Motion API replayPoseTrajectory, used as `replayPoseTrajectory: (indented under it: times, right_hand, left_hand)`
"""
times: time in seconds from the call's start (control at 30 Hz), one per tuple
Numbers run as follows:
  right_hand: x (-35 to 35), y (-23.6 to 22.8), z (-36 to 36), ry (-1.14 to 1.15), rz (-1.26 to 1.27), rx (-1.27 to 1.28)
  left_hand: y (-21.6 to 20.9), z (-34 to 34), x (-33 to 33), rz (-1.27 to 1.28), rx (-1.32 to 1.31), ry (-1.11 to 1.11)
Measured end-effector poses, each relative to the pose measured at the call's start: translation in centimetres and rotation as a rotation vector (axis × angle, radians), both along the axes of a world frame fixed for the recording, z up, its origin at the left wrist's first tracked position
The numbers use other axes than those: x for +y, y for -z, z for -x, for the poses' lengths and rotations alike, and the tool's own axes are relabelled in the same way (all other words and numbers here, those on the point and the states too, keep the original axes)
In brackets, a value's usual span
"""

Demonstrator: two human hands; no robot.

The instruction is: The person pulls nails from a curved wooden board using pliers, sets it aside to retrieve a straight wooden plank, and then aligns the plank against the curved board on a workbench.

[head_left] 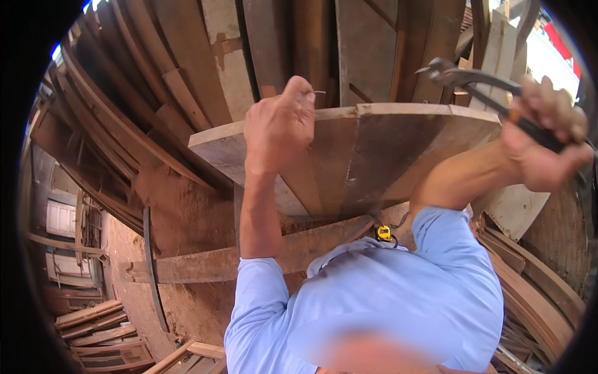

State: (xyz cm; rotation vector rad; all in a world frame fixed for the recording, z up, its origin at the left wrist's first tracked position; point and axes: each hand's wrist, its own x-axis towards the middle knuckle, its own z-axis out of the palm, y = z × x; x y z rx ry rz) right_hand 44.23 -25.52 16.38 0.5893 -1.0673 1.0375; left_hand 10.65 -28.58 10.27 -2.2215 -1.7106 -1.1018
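Observation:
A wooden panel [386,156] of joined boards stands in front of me, with a pale strip [411,110] along its upper edge. At that edge, left of the middle, my left hand [280,128] is closed. A thin nail [319,92] sticks out from between its thumb and fingers. My right hand [545,134] is raised at the far right, wrapped round the dark handles of a pair of pincers [464,76]. The metal head of the pincers hangs above the panel's right part, apart from it and slightly blurred.
Tall boards [299,50] lean along the back, and more planks stand at the left. A yellow tape measure [384,233] sits below the panel, close to my body. A long beam [199,265] crosses beneath. Stacked timber [99,324] lies at lower left, with long planks [529,293] at right.

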Motion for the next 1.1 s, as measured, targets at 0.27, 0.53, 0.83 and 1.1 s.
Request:
replayPoseTrajectory:
  times: [0.27, 0.53, 0.83, 1.1]
  right_hand:
    - [2.6, -1.2, 5.0, -0.122, 0.256, -0.135]
    - [5.6, 2.4, 13.3, -0.086, 0.343, -0.022]
    - [3.4, 2.0, 13.3, -0.221, 0.395, 0.065]
    - [1.4, 1.8, 14.4, -0.096, 0.440, 0.113]
  left_hand:
    - [-1.1, -0.1, 2.2, 0.065, -0.293, 0.126]
    - [-1.2, -0.1, 0.1, 0.042, -0.401, 0.081]
    - [-0.1, -0.5, -1.2, -0.142, -0.339, 0.000]
    - [0.0, 0.0, -1.0, -0.131, -0.311, 0.113]
